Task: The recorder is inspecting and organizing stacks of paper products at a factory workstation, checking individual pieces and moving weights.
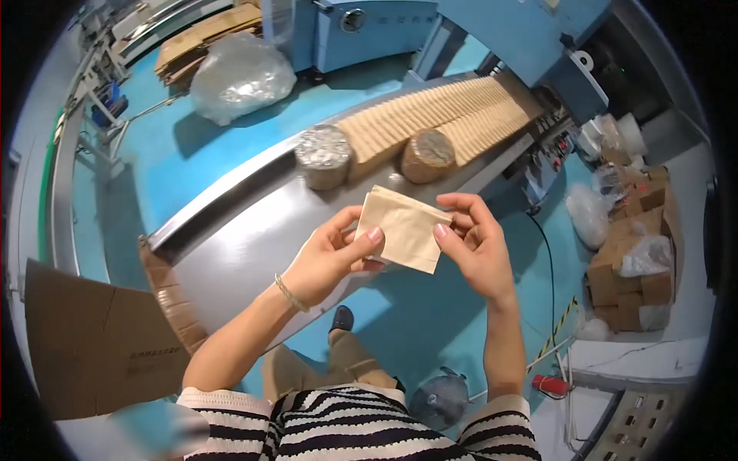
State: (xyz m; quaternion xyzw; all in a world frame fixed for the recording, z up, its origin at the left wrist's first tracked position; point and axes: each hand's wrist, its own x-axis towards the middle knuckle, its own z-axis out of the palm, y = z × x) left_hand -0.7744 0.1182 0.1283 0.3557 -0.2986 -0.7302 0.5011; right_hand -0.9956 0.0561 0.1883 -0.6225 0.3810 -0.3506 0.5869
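In front of me, at chest height, a thin stack of folded tan paper (405, 230), napkin-like and roughly square, is held between both hands. My left hand (323, 257) pinches its left edge, thumb on top and fingers beneath. On the opposite side my right hand (478, 244) grips the right edge with the thumb on the face, while its index finger is raised off the paper. Beyond the hands, two long rows of similar tan paper pieces (430, 115) stand on edge on a metal table (231, 238). A grey cylinder (324, 157) and a brown cylinder (428, 156) rest against their near ends.
A blue machine (507, 38) stands at the far end of the rows. An open cardboard box (100, 338) is at the left. Cardboard and plastic bags (649, 257) lie at the right, with a black cable (550, 253) on the floor. A stuffed clear bag (242, 77) sits at the back left.
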